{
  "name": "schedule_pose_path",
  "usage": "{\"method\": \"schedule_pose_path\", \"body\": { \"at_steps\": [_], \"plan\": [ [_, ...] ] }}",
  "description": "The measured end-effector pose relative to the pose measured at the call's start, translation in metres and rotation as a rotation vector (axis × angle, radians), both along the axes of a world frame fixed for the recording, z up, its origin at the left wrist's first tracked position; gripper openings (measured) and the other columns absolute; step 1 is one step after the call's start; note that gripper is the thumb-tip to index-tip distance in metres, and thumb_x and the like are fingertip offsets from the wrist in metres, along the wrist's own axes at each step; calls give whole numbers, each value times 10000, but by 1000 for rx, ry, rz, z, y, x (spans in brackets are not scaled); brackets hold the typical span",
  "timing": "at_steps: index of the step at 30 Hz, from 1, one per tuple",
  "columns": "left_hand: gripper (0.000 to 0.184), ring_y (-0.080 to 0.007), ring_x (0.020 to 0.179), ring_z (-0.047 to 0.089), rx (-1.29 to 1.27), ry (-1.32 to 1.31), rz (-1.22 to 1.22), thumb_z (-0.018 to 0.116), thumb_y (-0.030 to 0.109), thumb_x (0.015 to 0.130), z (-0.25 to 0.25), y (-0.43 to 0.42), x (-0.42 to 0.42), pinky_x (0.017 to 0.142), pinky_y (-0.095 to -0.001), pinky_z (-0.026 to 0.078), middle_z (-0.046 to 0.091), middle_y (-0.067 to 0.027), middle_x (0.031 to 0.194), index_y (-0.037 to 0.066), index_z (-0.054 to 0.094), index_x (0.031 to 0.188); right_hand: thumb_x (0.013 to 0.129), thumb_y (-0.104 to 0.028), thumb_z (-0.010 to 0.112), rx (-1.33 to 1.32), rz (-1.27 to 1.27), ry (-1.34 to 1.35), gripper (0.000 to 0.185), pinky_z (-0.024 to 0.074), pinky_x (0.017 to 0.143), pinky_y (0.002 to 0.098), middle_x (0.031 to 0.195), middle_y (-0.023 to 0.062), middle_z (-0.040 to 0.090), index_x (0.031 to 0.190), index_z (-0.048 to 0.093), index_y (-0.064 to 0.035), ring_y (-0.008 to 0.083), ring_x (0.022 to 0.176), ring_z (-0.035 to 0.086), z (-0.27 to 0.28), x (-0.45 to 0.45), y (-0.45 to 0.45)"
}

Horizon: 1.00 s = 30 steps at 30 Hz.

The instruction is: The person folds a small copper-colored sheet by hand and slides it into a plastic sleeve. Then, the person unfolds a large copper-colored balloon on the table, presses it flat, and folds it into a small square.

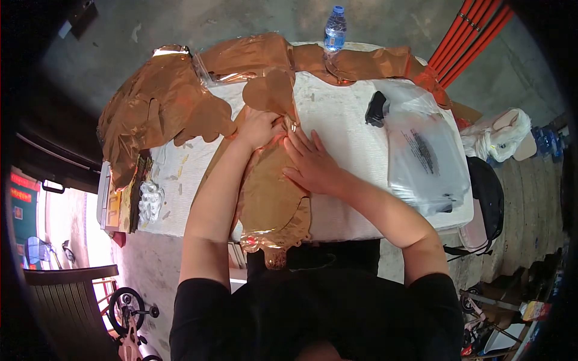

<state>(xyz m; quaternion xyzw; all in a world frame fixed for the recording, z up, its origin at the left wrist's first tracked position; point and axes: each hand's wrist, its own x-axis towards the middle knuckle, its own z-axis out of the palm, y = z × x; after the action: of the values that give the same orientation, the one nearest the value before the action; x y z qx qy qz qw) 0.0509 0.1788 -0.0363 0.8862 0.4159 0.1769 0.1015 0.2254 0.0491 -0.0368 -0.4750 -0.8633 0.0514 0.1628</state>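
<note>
A flat, deflated copper-coloured foil balloon (274, 186) lies lengthwise in front of me, its crinkled lower end hanging past the table's near edge. My left hand (260, 129) is closed at the balloon's narrow part, its curled fingers pinching the foil below a rounded lobe (268, 91). Beside it, my right hand (312, 161) lies flat with fingers stretched out, the fingertips touching the foil's right side. More flat copper foil balloons (156, 102) are spread at the left of the table, and others (247, 54) line the far edge.
On the white-covered table (343, 138), a clear plastic package (424, 156) and a small black item (376, 109) lie at right. A water bottle (335, 29) stands at the far edge. White string (150, 201) sits at left. A black bag (484, 198) is beyond the right edge.
</note>
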Motion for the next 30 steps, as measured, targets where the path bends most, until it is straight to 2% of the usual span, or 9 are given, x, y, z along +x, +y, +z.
{"method": "schedule_pose_path", "body": {
  "at_steps": [4,9,11,12,14,16,21,27,30],
  "plan": [
    [281,-317,1057,539,-10,-14,12,580,303,849,-4,2,-1,965,-429,330,666,-137,1018,102,692,1011,922,-427,492,-43,4,-33,711,113,1134,533,1496,226,229,1405,283,50,338,1428,137,6,-1,-4],
    [290,-312,1086,529,9,2,15,579,296,847,-3,1,0,999,-430,314,666,-134,1015,109,687,1041,929,-423,488,-148,88,-24,698,135,1129,533,1495,233,228,1400,288,51,348,1420,168,10,6,9],
    [294,-310,1094,527,28,2,15,580,288,843,-4,0,-1,1011,-431,306,667,-133,1009,111,684,1052,929,-426,489,2,-21,247,711,135,1128,531,1497,231,230,1401,274,61,352,1415,190,-10,13,29],
    [278,-321,1076,536,80,-30,3,578,269,836,-4,-1,-1,995,-437,321,666,-141,996,102,687,1029,929,-426,489,2,-22,247,711,135,1128,531,1497,231,230,1401,274,61,352,1415,190,-9,14,34],
    [262,-331,1058,546,135,-60,-15,577,250,829,-4,0,0,980,-443,337,665,-149,983,92,689,1007,917,-455,494,-115,-115,234,744,126,1132,526,1482,246,256,1398,277,70,367,1408,196,-8,11,42],
    [224,-355,1005,569,-147,24,43,574,221,819,3,0,1,932,-454,376,664,-168,957,66,689,933,908,-468,501,-46,-98,154,765,121,1132,529,1477,259,257,1395,279,77,374,1407,194,-8,2,39],
    [199,-368,969,582,-8,18,30,560,190,819,4,-2,2,890,-458,403,662,-183,946,53,689,882,888,-501,511,61,-81,-11,813,115,1130,539,1468,290,246,1394,273,90,388,1405,181,-4,-6,23],
    [203,-360,972,583,-24,4,38,552,171,818,0,-1,1,895,-450,404,661,-185,963,53,697,897,889,-535,493,35,75,-11,850,105,1136,535,1467,307,226,1391,258,109,405,1406,160,-7,-15,-10],
    [208,-357,972,583,-32,66,58,552,174,818,6,-3,2,902,-448,399,660,-184,974,57,699,909,905,-502,492,-108,238,101,815,121,1144,503,1457,322,233,1383,270,119,425,1399,163,4,-17,-24]
  ]
}}
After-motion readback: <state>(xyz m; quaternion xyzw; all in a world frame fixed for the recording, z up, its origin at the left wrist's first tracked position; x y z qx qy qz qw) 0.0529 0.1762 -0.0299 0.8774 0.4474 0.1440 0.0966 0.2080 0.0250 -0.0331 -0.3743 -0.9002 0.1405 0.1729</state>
